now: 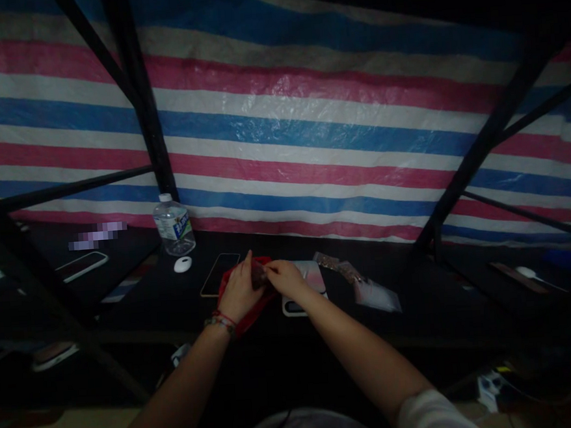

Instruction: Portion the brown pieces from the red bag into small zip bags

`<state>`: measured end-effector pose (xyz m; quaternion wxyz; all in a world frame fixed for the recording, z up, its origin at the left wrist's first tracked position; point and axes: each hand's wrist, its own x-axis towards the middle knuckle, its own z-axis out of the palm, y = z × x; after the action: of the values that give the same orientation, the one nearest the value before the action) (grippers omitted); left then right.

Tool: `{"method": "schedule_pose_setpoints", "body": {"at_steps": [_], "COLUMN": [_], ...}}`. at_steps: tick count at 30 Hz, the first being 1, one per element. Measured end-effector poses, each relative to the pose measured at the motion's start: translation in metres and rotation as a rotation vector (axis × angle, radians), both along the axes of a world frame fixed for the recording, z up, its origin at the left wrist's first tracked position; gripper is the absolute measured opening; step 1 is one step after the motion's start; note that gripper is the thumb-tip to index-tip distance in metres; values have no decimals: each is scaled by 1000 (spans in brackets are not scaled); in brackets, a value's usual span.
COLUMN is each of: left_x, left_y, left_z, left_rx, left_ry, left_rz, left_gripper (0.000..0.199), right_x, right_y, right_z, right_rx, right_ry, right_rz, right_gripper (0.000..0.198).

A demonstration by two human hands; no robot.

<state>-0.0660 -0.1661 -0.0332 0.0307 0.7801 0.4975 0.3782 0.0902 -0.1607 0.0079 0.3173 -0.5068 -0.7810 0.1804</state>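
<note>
At the far left, one phone-shaped slab with a pale rim [84, 266] lies on the black counter [143, 312]. To its right stands one clear plastic bottle with a white cap and a blue-and-green label [173, 227]; whether it holds liquid is hard to tell. Just nearer is one white, smooth oval object [183, 265]. Next to the right, one dark phone with a gold-toned edge [216, 274] lies flat, partly behind the left hand.

In the middle is one soft red bag [250, 317]. The left hand [240, 289] holds it, half curled, with a brownish mass [259, 274] showing at its mouth. The right hand [286, 279] is narrow, fingertips drawn together at that mass; what they pinch, if anything, cannot be told.

Under and beside the right hand sits one white flat scale with a small dark display [314, 277]. To its right, at least three clear plastic bags lie overlapping: two farther ones with small brown pieces inside [350, 273], and one nearer, pale, its contents unclear [376, 295]. Farther right lies one white, rounded object with a thin cord [526, 272].
</note>
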Motion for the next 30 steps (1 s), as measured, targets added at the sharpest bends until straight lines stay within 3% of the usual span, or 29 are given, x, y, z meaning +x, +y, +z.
{"method": "schedule_pose_setpoints", "body": {"at_steps": [10, 30], "left_x": [-8, -8], "left_y": [1, -13], "left_z": [6, 8], "left_rx": [-25, 47], "left_ry": [-59, -117], "left_rz": [-3, 39], "left_gripper": [106, 108], "right_x": [-8, -13], "right_y": [5, -12], "right_z": [10, 13], "right_rx": [105, 127], "right_ry": [34, 66], "right_rz": [-13, -82], "right_gripper": [22, 25]}}
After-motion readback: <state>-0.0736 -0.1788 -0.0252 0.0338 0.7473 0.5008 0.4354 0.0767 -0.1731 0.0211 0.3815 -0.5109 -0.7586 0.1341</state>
